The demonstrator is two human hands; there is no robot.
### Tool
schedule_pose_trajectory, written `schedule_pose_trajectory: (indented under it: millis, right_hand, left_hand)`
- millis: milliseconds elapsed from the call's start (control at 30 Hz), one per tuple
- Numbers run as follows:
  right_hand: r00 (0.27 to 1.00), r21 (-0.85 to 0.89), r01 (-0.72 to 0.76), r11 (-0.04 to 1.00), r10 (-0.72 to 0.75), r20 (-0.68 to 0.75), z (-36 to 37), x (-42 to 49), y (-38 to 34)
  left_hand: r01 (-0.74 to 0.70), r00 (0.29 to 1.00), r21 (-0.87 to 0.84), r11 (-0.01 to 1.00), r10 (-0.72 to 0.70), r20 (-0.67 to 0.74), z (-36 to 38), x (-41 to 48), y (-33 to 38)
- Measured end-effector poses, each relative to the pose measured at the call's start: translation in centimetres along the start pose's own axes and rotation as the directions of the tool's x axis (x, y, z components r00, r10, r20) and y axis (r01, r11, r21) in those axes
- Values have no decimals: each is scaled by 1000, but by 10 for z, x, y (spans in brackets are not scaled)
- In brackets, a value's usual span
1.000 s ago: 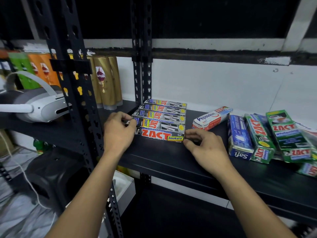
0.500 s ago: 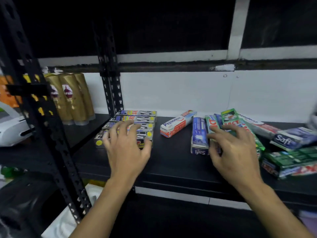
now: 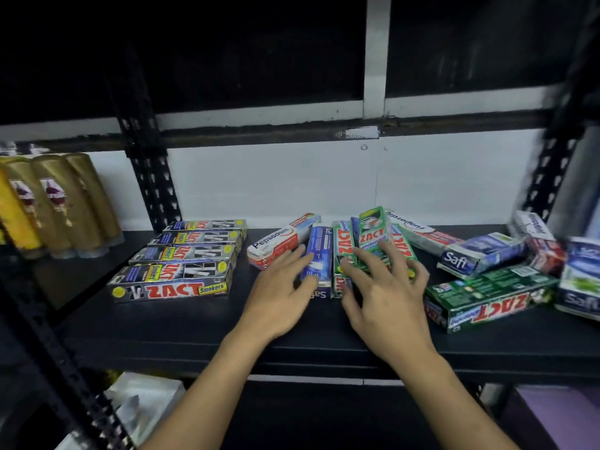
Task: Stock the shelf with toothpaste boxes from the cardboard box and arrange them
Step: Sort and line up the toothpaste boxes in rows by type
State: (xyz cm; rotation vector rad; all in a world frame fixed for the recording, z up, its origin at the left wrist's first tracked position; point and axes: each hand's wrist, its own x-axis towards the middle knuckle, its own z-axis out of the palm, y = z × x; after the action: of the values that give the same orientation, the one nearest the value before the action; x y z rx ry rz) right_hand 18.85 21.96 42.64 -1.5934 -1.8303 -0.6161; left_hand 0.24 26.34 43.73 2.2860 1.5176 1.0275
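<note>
Two forearms, bare from the frame's lower edge up to the wrists, at 7 and 5 o'clock. Left hand (image 3: 279, 297) bare as well, right hand (image 3: 386, 300) at its 3 o'clock, equally uncovered. Shows slim wrists, long fingers, faint knuckle and tendon ridges across the backs. Blurs slightly at the fingertips.

I see the Pepsodent box (image 3: 279, 242) lying on the shelf (image 3: 194, 331). Left of it, four ZACT Smokers boxes (image 3: 181, 271) lie side by side, front to back. Just right of it is a Safi box (image 3: 321, 241), then overlapping ZACT boxes (image 3: 344, 241). Further right of it lies a heap of boxes (image 3: 487, 300). Far left of it stand bottles (image 3: 65, 203).
</note>
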Motion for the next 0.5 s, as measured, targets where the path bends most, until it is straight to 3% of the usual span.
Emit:
schedule_pose_trajectory:
  millis: [67, 167, 300, 400, 500]
  right_hand:
    - [1000, -1, -3, 1000, 3, 10, -1, -1, -1]
    - [999, 4, -14, 1000, 14, 32, -1, -1, 0]
    - [998, -5, -12, 1000, 13, 60, -1, -1, -1]
    - [997, -6, -18, 1000, 18, 71, -1, -1, -2]
    - [997, -4, -15, 1000, 15, 74, -1, -1, -2]
  left_hand:
    - [-46, 969, 133, 990, 77, -235, -10, -11, 3]
    - [83, 871, 316, 945, 86, -484, -26, -25, -11]
    - [294, 884, 476, 829, -46, -465, -50, -30, -42]
    - [315, 909, 531, 787, -89, -407, -58, -32, -60]
    - [299, 920, 497, 815, -108, -377, -60, -36, -68]
